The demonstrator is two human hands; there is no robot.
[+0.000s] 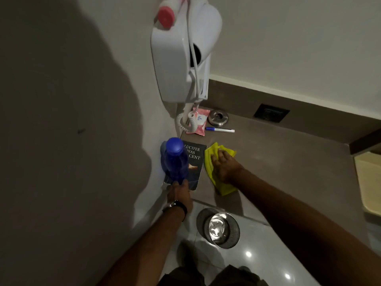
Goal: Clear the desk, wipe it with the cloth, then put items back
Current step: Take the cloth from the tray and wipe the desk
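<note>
On the desk (288,162) in front of me, my right hand (225,166) lies flat with the fingers straight and spread, pressing down on the yellow cloth (211,154). The cloth is soft, thin and folded. It will bunch or slide under a light touch, so a broad palm with steady downward weight suits it better than a pinch.

At nine o'clock from that hand, hard against the wall, my left hand (179,193) is curled round the bottom of the blue bottle (175,159). The bottle is over the near corner of the dark book (195,162), though I cannot tell whether it rests there or is just clear of it. It is smooth plastic, rigid, probably slick. I cannot see how full it is, so I would treat it as heavy, and a grip this low leaves it top-heavy. Taking it around the middle would be safer.

The book is stiff and flat, best slid to the desk edge and taken by the spine.

At twelve o'clock, well beyond the cloth, lie a pink wipes pack (199,120), which is soft and crinkly, and a marker (220,130), light and apt to roll. A round metal disc (218,118) sits just behind them. I judge the clearing unfinished, since all these remain on the surface.
</note>
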